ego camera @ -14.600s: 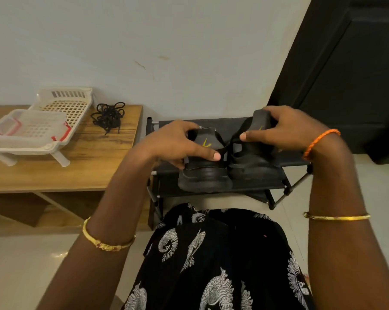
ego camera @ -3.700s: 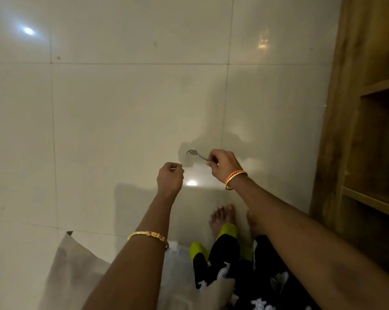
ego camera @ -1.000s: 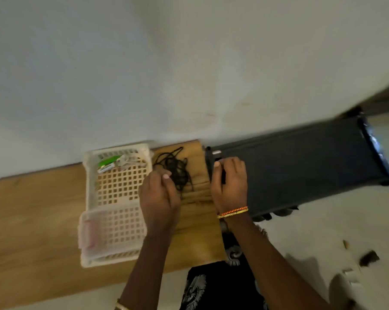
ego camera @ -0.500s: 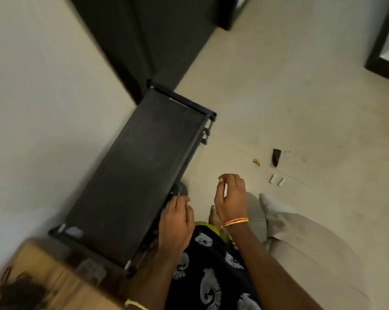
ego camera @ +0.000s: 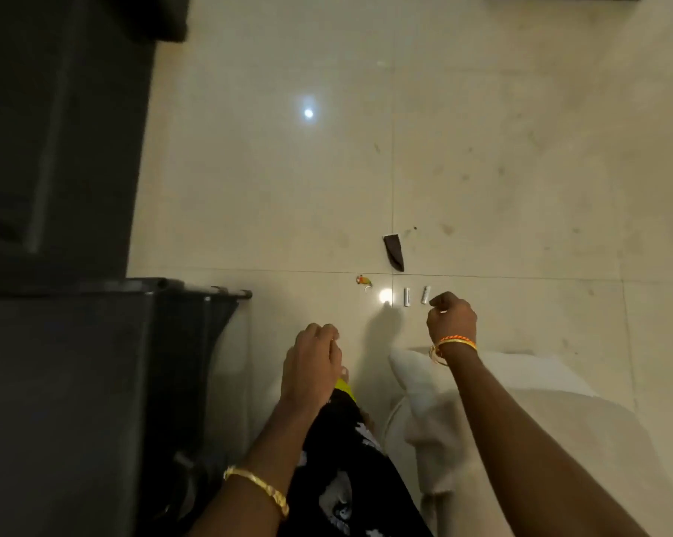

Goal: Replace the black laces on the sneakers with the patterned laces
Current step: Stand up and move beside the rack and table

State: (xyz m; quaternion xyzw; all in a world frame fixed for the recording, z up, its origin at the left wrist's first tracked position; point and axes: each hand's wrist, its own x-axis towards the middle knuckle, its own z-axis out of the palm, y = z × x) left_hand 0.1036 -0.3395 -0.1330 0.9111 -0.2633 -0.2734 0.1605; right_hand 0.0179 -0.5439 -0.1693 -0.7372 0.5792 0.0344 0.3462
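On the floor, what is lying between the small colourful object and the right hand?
In the head view, two small white cylinders lie side by side on the tile floor between the colourful object and the right hand, with a bright light reflection.

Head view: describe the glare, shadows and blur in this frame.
Head view: two ceiling-light reflections glare on the glossy floor, one round spot far out and one near the right hand; the hands throw a soft shadow on the tile; the black rack at left is dim and motion-smeared; the left hand is slightly blurred.
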